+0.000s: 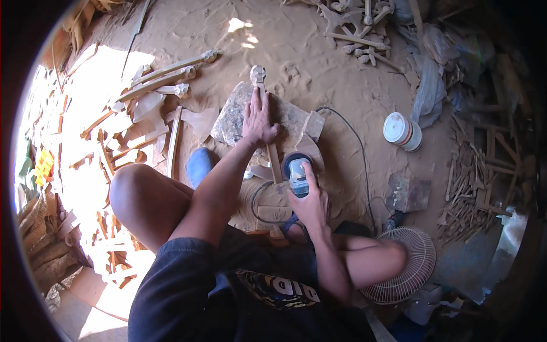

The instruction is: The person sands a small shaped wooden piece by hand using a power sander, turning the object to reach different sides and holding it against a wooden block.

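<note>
A long carved wooden leg (273,162) with a faceted knob at its far end lies across a rough stone block (231,117). My left hand (260,123) presses down on it from above, fingers stretched along the wood on both sides and thumb out to the right. My right hand (310,202) is wrapped round the body of a handheld power sander (298,176), index finger along its top. Its dark round disc (290,161) sits just right of the leg's near end; whether they touch, I cannot tell. Curved flat wooden pieces lie beneath the disc.
A black cord (363,148) loops over the sandy floor at the right. Beyond it stands a white tub (401,130). A round fan (407,265) is beside my right knee. Carved wooden legs (165,77) and offcuts pile up at the left, wood scraps (470,182) at the far right.
</note>
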